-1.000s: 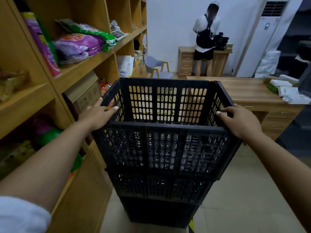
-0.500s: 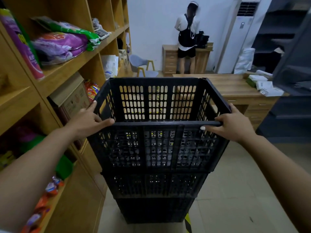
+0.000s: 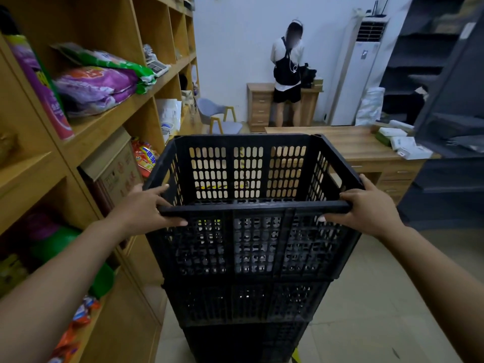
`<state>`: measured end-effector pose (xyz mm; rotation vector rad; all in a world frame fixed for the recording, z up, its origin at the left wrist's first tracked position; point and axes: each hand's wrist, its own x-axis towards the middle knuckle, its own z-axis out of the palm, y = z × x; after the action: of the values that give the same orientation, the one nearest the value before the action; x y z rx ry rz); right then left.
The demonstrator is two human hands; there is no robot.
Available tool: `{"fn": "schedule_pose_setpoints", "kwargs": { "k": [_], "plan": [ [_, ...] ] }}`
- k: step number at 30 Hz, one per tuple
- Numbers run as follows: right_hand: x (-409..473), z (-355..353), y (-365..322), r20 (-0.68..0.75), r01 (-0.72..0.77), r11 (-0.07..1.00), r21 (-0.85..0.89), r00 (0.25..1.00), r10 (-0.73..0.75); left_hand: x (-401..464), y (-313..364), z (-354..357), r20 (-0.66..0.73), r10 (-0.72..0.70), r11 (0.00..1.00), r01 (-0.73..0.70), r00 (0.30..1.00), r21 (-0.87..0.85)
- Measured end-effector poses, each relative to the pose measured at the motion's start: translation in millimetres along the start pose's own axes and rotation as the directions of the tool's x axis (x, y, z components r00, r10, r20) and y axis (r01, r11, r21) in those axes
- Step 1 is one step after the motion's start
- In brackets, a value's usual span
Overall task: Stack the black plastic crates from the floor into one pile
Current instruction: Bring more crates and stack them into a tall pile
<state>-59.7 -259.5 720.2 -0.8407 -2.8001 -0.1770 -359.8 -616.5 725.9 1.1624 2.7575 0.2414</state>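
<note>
Your left hand (image 3: 141,209) grips the near left corner of the top black crate (image 3: 251,205), the thumb under the rim and the fingers curled on the side wall. Your right hand (image 3: 372,208) clamps the near right corner in the same way. This crate sits on a pile of crates (image 3: 246,320) on the floor, just beside the wooden shelf (image 3: 110,121) at the left

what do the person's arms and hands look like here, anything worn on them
Both forearms are bare right to the frame edge: no sleeves, gloves, watch or bracelets show. The left hand and right hand carry no visible rings. The nails are short, and a pale nail shows on the right thumb. No markings can be made out on either arm.
</note>
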Motion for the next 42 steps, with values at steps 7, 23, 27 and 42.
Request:
{"fn": "schedule_pose_setpoints", "kwargs": {
  "k": [7, 23, 27, 42],
  "plan": [
    [3, 9, 6, -0.096, 0.055, 0.998, 0.023, 0.994, -0.053, -1, 4, 5, -0.072, -0.006, 1.0, 0.004, 0.997, -0.024],
    [0, 13, -1, -0.094, 0.064, 0.997, 0.047, 0.994, -0.059, -19, 12, -4, -0.077, -0.058, 0.998, 0.057, 0.995, -0.015],
    [-2, 11, -2, -0.102, 0.082, 0.995, 0.057, 0.992, -0.076, -20, 9, -1, -0.047, -0.058, 0.997, 0.055, 0.997, -0.053],
    [-4, 14, -1, -0.119, 0.094, 0.996, -0.001, 0.989, -0.093, -10, 12, -5, 0.009, -0.095, 0.979, 0.092, 0.995, 0.183]
  ]
}}
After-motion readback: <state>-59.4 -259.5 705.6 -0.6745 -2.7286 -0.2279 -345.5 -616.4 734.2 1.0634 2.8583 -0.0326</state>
